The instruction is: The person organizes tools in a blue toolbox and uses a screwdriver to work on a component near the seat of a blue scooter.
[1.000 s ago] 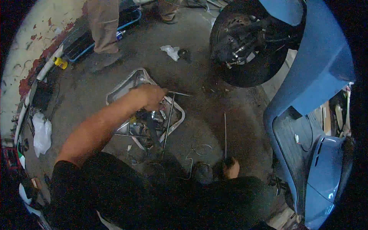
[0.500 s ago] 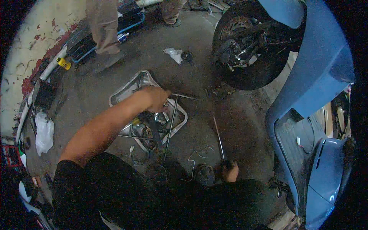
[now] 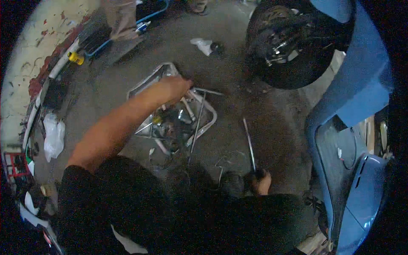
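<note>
My left hand (image 3: 174,88) reaches into a battered metal tray (image 3: 144,85) on the concrete floor. The tray holds several wrenches, sockets and other tools. The fingers are bent down among the tools near the tray's far edge, and what they grip is hidden. My right hand (image 3: 260,181) is low and close to my body, shut on the handle of a long thin screwdriver (image 3: 249,143). Its shaft points away from me along the floor. A long metal rod (image 3: 197,123) lies across the tray's right rim.
A scooter's black wheel (image 3: 289,46) and blue body panels (image 3: 361,85) stand at the right. A crumpled white rag (image 3: 203,45) lies beyond the tray. Another person's legs (image 3: 121,19) stand at the top left. A white bag (image 3: 53,136), a yellow-capped item (image 3: 75,58) and clutter line the left wall.
The screwdriver in my right hand has tilted, its tip swinging left. My left hand stays in the tray, shifted slightly toward the far edge.
</note>
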`<state>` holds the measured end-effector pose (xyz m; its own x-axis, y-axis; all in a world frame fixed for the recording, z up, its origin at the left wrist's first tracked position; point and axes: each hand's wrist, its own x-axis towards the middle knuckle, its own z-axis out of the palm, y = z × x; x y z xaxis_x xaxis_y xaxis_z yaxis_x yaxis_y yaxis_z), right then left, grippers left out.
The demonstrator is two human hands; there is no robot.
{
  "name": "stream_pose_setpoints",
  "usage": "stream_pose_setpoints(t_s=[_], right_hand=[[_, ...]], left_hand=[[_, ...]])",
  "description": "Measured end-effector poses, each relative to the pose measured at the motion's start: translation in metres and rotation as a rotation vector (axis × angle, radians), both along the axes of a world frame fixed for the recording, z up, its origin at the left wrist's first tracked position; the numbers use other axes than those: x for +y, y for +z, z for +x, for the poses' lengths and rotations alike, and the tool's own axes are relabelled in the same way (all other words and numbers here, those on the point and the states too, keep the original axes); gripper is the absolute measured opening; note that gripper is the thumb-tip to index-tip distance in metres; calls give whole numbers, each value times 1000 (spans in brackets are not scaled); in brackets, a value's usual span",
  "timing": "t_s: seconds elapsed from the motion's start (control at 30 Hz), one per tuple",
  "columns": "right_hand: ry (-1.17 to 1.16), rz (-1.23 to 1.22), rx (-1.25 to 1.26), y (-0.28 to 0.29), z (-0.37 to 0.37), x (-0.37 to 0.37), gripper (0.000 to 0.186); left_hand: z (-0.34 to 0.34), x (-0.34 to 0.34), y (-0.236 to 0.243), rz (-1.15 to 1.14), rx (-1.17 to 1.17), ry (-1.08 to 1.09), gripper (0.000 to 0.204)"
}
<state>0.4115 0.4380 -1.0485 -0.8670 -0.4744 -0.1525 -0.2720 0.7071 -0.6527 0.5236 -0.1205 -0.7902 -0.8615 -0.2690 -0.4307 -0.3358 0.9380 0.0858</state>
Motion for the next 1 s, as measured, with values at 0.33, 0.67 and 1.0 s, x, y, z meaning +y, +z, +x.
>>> stream_pose_setpoints(t_s=[0.33,0.67,1.0], right_hand=[[81,-164,-168,85,19,-64,27],[58,6,-40,75,14,-52,52],[153,-15,5,95,29,-74,55]], left_hand=[[5,-10,5,-199,52,163,20],[12,-13,11,-180,107,68,22],[41,-46,-20,-78,224,-61,34]])
